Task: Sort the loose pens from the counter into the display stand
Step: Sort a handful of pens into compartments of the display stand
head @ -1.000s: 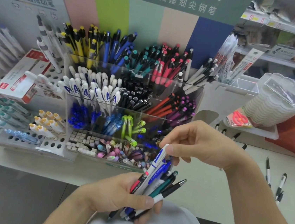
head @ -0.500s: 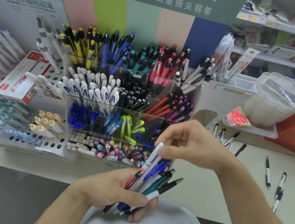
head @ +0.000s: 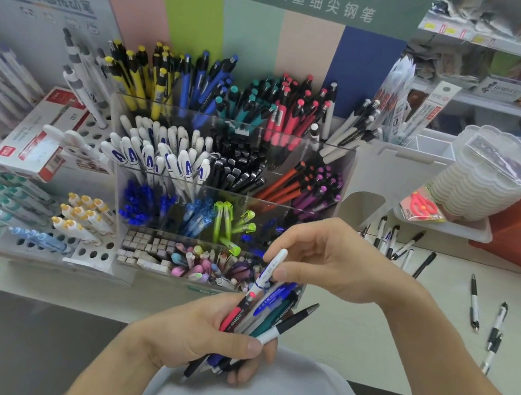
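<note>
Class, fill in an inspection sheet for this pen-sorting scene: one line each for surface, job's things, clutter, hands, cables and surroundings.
Surface: pale counter, with loose pens lying at its right end.
Job's things: clear display stand, its compartments sorted by colour; bundle of mixed pens; white pen partly drawn out.
Clutter: red-and-white box left of the stand; stack of plastic trays and red scissors at right.
Hands: left hand grips the bundle; right hand pinches the white pen.
Cables: nothing seen.
Surroundings: shop shelves at back right; printed signs behind.
</note>
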Demonstrator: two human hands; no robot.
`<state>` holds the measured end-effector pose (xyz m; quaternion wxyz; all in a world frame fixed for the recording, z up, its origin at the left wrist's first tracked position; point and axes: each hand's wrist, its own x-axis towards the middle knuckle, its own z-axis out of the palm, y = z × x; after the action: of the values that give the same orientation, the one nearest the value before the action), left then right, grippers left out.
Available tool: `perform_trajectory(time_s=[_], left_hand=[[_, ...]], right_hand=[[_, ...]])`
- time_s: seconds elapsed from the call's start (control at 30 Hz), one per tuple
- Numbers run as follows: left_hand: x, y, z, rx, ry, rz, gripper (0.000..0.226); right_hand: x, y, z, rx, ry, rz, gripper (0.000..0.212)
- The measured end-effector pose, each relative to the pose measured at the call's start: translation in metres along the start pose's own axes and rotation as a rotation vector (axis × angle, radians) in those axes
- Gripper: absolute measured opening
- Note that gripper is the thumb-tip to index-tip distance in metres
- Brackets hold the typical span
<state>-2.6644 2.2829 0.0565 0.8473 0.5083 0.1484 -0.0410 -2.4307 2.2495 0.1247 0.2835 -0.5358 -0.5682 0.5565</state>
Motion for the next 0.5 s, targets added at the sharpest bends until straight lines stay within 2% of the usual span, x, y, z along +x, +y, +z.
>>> perform_trajectory(time_s=[0.2, 0.3, 0.43, 0.5], left_hand=[[-0.005, 0.001, -0.012, -0.016, 0.01, 0.009, 0.033], [-0.009, -0.007, -0.019, -0.106, 0.06, 0.025, 0.034], [-0.005, -0.008, -0.01, -0.453, 0.275, 0.114, 0.047], [0.004, -0.001, 0.0, -0.56, 0.469, 0.217, 0.058]], right_hand=[[-0.011, -0.002, -0.018, 0.169, 0.238, -0.102, 0.02], [-0.024, -0.007, -0.032, 0.241, 0.472, -0.182, 0.018], [-0.035, -0.002, -0.02, 0.246, 0.79, -0.3, 0.016], [-0.033, 0.007, 0.006, 0.256, 0.839, -0.321, 0.015]])
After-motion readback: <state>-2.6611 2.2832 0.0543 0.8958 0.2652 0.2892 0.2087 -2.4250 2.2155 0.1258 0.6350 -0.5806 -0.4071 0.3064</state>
